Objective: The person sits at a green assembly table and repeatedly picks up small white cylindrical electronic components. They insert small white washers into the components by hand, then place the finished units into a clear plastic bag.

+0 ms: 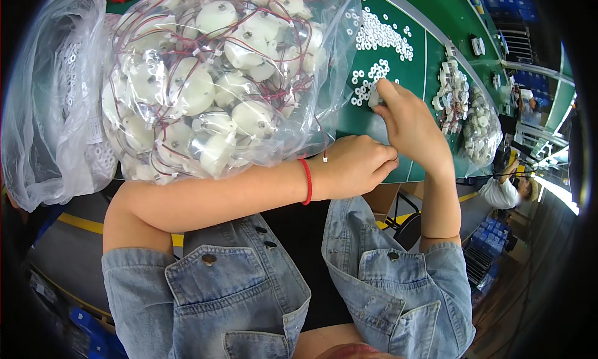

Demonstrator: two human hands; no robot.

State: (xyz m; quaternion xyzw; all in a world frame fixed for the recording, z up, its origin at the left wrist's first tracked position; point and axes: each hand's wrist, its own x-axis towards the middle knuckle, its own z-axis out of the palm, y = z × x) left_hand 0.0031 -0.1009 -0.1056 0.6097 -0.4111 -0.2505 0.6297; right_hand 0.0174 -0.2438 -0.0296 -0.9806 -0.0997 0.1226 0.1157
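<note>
Right hand pinches a small pale part beside the white rings on the green table; a light touch should scatter fewest! Left hand curls close by, its hold unclear.

Assembly workshop, green workbench, bagged parts, seemingly blue crates

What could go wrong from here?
The right hand is right beside loose white rings, so a careless brush might scatter them. A small white plug dangles by the left hand, near the red bracelet; it could perhaps snag there.
</note>
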